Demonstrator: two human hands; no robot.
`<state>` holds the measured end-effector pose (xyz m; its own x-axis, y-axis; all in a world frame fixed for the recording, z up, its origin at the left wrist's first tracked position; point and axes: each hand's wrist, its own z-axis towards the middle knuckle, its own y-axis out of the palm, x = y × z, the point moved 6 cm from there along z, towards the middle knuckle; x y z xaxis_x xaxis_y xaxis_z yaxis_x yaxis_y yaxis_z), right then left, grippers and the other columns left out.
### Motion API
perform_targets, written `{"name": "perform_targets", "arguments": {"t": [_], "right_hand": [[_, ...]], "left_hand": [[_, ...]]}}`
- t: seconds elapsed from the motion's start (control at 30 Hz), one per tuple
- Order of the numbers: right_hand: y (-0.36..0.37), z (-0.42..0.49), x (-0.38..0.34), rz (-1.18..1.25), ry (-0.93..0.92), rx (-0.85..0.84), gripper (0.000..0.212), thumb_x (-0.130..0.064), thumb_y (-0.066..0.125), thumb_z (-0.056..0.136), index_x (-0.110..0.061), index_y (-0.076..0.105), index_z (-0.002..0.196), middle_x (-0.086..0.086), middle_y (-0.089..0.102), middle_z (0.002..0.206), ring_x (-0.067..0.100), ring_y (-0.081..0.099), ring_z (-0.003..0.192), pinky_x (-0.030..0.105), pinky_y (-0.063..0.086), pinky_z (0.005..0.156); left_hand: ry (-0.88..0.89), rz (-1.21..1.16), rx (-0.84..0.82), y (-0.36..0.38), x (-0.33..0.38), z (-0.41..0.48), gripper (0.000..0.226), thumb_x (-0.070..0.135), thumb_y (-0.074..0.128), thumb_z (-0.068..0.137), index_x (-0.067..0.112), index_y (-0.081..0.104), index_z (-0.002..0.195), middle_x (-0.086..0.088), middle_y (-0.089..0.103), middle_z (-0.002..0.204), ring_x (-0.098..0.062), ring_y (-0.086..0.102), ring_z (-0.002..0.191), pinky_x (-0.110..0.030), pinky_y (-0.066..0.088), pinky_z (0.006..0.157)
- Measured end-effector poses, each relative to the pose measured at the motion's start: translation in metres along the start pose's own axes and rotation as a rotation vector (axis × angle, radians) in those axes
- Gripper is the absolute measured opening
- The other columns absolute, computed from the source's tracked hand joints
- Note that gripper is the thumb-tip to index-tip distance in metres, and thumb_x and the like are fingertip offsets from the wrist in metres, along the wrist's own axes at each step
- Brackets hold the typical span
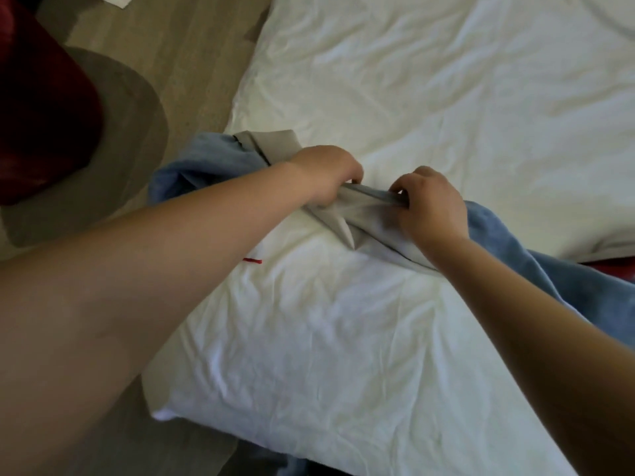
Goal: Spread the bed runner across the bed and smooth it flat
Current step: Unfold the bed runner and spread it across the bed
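The bed runner point(536, 269) is blue plush on one side and grey on the other. It lies bunched and twisted across the white bed point(412, 97), from the left edge toward the right. My left hand point(324, 173) grips a grey fold of the runner near the bed's left side. Close beside it, my right hand point(429, 204) pinches the same grey edge. A taut strip of fabric stretches between the two hands. More blue cloth hangs off the bed's left edge point(192, 166).
A white pillow or duvet corner point(309, 355) with a small red thread mark point(252, 260) lies in front of me. Wooden floor point(192, 63) and a round grey rug point(130, 132) lie left of the bed. A dark red object point(37, 108) stands at far left.
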<state>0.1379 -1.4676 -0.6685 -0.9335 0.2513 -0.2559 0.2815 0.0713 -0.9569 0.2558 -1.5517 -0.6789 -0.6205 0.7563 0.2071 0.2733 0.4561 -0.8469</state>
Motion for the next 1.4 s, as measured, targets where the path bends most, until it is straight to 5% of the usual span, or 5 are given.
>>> {"name": "perform_targets", "arguments": {"t": [0.23,0.4,0.7,1.07,1.4], "right_hand": [[-0.007,-0.074,-0.005,-0.004,-0.095,-0.001,0.016,-0.013,0.053,0.087,-0.013,0.064,0.099,0.009,0.061,0.097,0.031,0.057,0.089,0.037,0.047,0.066],[0.033,-0.168,-0.023,-0.059,-0.221,-0.166,0.017,-0.015,0.052,0.089,-0.014,0.065,0.100,0.008,0.064,0.100,0.030,0.061,0.090,0.035,0.050,0.065],[0.075,-0.293,-0.042,-0.150,-0.401,-0.408,0.037,-0.012,0.088,0.022,-0.018,0.063,0.048,-0.002,0.057,0.049,0.016,0.055,0.039,0.016,0.036,0.029],[0.056,-0.280,0.016,-0.013,-0.333,-0.337,0.025,-0.017,0.047,0.090,-0.016,0.060,0.111,0.004,0.060,0.109,0.027,0.057,0.099,0.035,0.048,0.074],[0.006,-0.195,0.099,-0.091,0.095,-0.132,0.044,-0.010,0.053,0.086,-0.022,0.046,0.128,0.004,0.047,0.122,0.027,0.052,0.107,0.036,0.044,0.067]], "left_hand": [[0.074,0.118,0.206,0.029,0.031,-0.079,0.027,0.043,0.061,0.086,0.015,0.057,0.089,-0.005,0.060,0.090,-0.028,0.058,0.085,-0.034,0.037,0.062],[0.174,0.265,0.258,0.079,0.081,-0.142,0.008,0.011,0.069,0.077,0.008,0.062,0.075,-0.013,0.064,0.075,-0.031,0.063,0.070,-0.037,0.050,0.055],[0.213,0.440,-0.065,0.186,0.139,-0.212,0.014,0.014,0.074,0.065,0.017,0.069,0.078,-0.002,0.070,0.076,-0.020,0.067,0.069,-0.029,0.052,0.057],[0.058,0.127,0.376,0.127,0.154,-0.193,0.031,0.026,0.048,0.089,0.010,0.063,0.066,-0.009,0.060,0.063,-0.029,0.058,0.055,-0.034,0.048,0.047],[-0.229,0.352,0.014,0.122,0.113,-0.138,0.021,0.009,0.047,0.091,0.012,0.049,0.111,-0.007,0.055,0.111,-0.028,0.056,0.101,-0.037,0.044,0.072]]}}
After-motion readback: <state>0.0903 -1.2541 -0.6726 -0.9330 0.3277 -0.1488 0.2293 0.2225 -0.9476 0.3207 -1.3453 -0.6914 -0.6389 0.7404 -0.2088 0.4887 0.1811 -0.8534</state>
